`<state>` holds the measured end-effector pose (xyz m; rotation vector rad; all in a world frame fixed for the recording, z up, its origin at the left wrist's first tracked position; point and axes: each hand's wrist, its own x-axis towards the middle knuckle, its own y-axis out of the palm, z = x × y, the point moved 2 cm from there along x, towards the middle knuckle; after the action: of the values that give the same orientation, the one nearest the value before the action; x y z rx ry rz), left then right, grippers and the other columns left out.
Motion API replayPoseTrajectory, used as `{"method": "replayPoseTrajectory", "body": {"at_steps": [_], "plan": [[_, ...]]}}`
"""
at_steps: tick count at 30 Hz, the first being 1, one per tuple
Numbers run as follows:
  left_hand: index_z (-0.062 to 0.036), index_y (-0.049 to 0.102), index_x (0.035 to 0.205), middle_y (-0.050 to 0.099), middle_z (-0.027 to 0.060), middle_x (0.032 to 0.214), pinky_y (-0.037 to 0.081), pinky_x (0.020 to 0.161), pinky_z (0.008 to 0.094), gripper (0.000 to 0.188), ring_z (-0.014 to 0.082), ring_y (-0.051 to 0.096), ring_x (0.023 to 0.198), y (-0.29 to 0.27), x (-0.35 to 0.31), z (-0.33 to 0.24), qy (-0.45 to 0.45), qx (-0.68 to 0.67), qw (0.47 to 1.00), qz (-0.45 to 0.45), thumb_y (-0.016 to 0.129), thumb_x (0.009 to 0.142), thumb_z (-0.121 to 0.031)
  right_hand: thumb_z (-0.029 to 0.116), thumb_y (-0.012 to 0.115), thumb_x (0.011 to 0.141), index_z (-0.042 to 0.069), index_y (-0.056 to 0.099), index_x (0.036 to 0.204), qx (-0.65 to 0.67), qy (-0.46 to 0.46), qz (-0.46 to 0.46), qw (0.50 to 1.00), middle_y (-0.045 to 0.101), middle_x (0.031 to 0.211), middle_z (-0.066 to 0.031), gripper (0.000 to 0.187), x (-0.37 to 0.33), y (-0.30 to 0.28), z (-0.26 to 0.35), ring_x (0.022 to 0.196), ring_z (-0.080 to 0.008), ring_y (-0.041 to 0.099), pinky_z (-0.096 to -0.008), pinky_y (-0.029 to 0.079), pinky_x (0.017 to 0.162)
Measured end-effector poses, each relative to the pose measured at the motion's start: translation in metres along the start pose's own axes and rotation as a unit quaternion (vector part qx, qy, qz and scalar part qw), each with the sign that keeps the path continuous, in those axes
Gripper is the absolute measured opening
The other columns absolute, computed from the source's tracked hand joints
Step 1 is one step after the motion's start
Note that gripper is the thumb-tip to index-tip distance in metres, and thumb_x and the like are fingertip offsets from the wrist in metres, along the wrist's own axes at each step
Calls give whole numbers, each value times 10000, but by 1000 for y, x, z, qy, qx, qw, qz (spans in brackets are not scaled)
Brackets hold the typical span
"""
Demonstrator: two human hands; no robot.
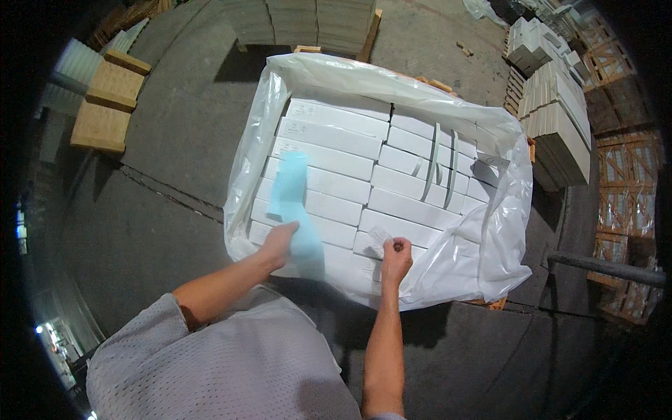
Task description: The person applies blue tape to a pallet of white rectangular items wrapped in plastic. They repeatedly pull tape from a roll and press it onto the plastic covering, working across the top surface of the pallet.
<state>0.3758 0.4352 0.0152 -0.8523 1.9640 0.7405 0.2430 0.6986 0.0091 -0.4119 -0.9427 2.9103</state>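
My left hand [279, 245] is closed on the lower part of a light blue strip of paper [291, 185], which hangs over the near left boxes and is smeared by motion. In my right hand [397, 263] a small white printed label [378, 240] is pinched between the fingertips, just above the near row. Below both hands lie white cardboard boxes [336, 141], packed tightly side by side, several with printing on top. A white plastic liner [241, 178] surrounds them, its near right part folded over some boxes.
Grey strap pieces [430, 164] lie across the right-hand boxes. Stacked pale panels [556, 133] stand at the right, near a dark metal bar [605, 270]. Wooden pieces [108, 101] are at the far left, and a large pale stack [294, 24] stands behind the liner.
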Motion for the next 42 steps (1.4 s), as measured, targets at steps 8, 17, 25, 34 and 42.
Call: {"method": "replayPoseTrajectory", "body": {"at_steps": [8, 17, 25, 34, 42], "plan": [[39, 608, 1118, 637, 112, 1006, 504, 777, 384, 323, 234, 615, 895, -13, -6, 8, -33, 31, 999, -6, 565, 969, -244, 269, 663, 782, 79, 634, 1015, -213, -53, 84, 972, 663, 825, -90, 301, 57, 31, -23, 797, -290, 651, -405, 504, 758], [13, 612, 1058, 634, 91, 946, 514, 691, 376, 290, 223, 629, 814, -13, -5, 10, -39, 33, 999, 18, 555, 972, -257, 222, 710, 780, 72, 616, 980, -263, -137, 40, 954, 676, 917, -137, 267, 55, 42, -21, 881, -344, 642, -454, 491, 789], [59, 530, 1255, 636, 134, 1155, 491, 907, 412, 423, 255, 628, 1020, -12, 0, 10, -64, 86, 994, 35, 524, 992, -273, 250, 725, 788, 60, 614, 1091, -311, -162, 13, 936, 646, 1025, -132, 373, 42, 47, -13, 1009, -312, 585, -453, 420, 920], [59, 545, 1228, 637, 126, 1139, 504, 880, 399, 425, 243, 635, 997, -3, -6, -2, -58, 124, 989, 54, 556, 974, -282, 140, 649, 872, -3, 613, 998, 244, 203, 233, 919, 674, 886, -104, 195, 58, 55, -27, 823, -218, 660, -300, 543, 693], [70, 553, 1208, 648, 120, 1097, 516, 851, 381, 434, 226, 642, 963, 12, -14, -21, -24, 117, 985, 123, 578, 956, -282, 248, 618, 928, -2, 574, 1170, 508, 276, -149, 802, 638, 1139, -119, 351, 62, 31, -47, 1081, -254, 613, -393, 504, 929]]}}
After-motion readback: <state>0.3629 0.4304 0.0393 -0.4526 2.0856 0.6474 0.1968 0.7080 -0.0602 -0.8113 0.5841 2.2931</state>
